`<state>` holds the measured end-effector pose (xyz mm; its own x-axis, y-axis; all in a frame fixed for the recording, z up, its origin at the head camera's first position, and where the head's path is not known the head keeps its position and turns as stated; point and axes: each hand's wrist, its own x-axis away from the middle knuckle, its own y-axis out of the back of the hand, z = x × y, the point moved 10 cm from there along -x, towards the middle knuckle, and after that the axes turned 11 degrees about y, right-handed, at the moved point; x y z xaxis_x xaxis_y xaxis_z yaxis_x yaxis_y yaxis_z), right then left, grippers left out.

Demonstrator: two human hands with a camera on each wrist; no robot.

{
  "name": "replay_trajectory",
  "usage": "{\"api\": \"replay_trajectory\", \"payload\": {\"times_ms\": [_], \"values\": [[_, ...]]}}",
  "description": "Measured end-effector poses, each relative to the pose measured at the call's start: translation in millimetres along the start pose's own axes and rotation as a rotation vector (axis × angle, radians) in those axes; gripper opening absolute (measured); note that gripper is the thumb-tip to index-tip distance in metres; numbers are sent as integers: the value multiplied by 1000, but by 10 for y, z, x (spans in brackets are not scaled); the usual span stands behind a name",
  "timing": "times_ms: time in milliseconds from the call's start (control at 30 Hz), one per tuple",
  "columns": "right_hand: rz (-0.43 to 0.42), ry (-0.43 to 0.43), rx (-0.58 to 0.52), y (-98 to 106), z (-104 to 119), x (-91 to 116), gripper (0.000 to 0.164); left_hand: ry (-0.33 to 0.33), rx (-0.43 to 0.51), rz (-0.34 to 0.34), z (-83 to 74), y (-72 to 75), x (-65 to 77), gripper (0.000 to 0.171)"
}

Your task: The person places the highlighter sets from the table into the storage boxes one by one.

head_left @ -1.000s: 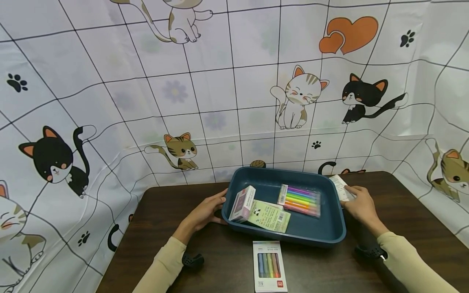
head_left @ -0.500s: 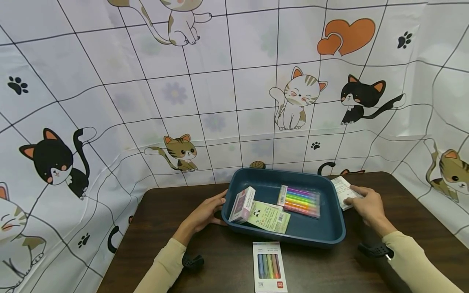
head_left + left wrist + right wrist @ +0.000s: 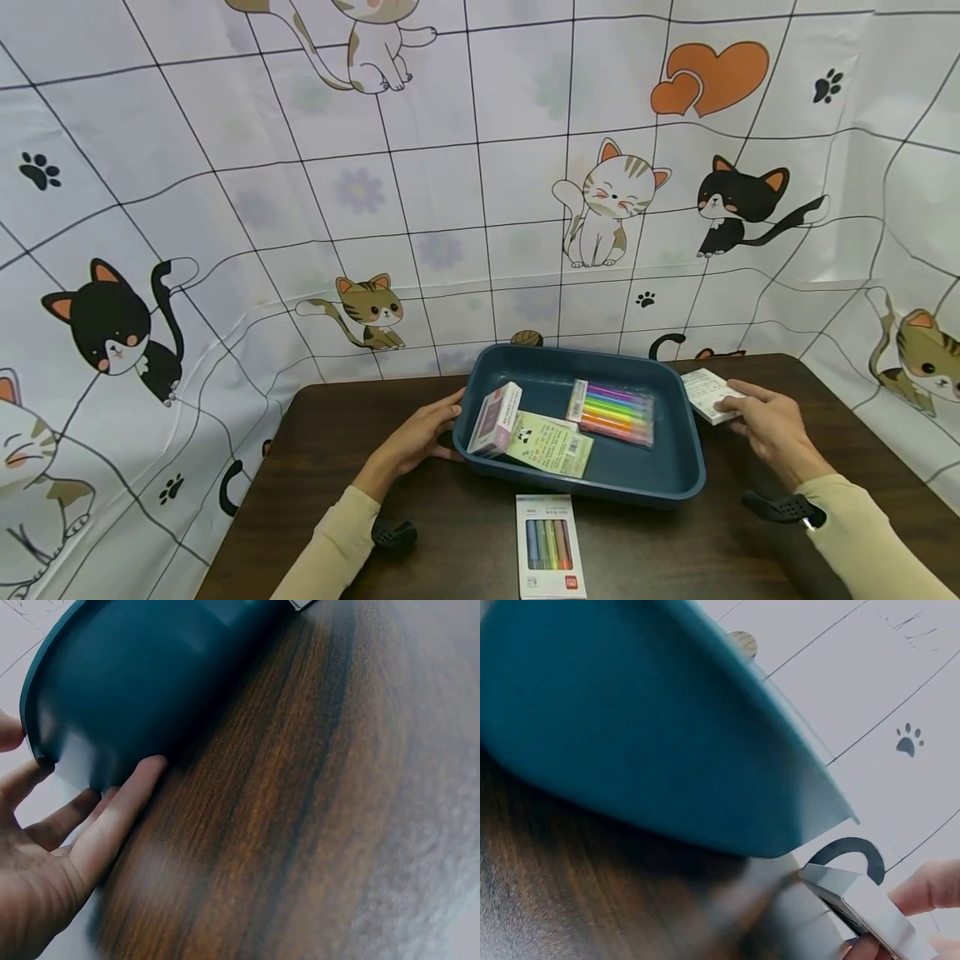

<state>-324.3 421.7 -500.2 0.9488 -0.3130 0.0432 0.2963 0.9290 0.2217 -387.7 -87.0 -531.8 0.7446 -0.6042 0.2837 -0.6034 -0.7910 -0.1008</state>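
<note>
My left hand (image 3: 416, 437) lies against the left end of a dark blue plastic bin (image 3: 645, 479). Its fingers stretch along the bin's outer wall in the left wrist view, with the thumb by the rim. Beyond the bin's right end, my right hand (image 3: 772, 425) pinches a thin white box (image 3: 708, 393) with printed lines, thumb on top and fingers beneath. The right wrist view shows this box (image 3: 866, 907) tilted beside the bin's corner. Inside the bin are a pink-and-white box (image 3: 495, 418), a light green printed packet (image 3: 551, 446) and a clear pack of rainbow-coloured pens (image 3: 615, 412).
In front of the bin, a white box of coloured pens (image 3: 549, 546) with a window lies on the dark wooden table (image 3: 337, 467). A white sheet (image 3: 450, 183) printed with cats hangs behind the table and along its sides.
My right hand has drawn the white box a little to the right, away from the bin's end, and more of its printed face shows. The left hand and bin stay almost in place.
</note>
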Motion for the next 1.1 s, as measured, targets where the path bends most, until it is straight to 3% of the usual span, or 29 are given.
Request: {"api": "replay_trajectory", "payload": {"times_ms": [200,333,533,800,933,1100], "values": [[-64,5,-71,156,153,42,76,-5,-4,4,-19,7,3,60],[-95,38,-206,229,298,86,81,-8,-11,10,-26,-7,4,61],[-61,66,-336,179,509,161,88,0,-12,1,-16,-10,13,58],[54,159,-358,-135,826,295,81,8,-2,3,7,-5,10,57],[124,159,-272,-373,888,372,78,9,0,-3,6,3,7,56],[232,140,-251,-698,902,466,77,6,-5,-5,-1,7,5,56]]}}
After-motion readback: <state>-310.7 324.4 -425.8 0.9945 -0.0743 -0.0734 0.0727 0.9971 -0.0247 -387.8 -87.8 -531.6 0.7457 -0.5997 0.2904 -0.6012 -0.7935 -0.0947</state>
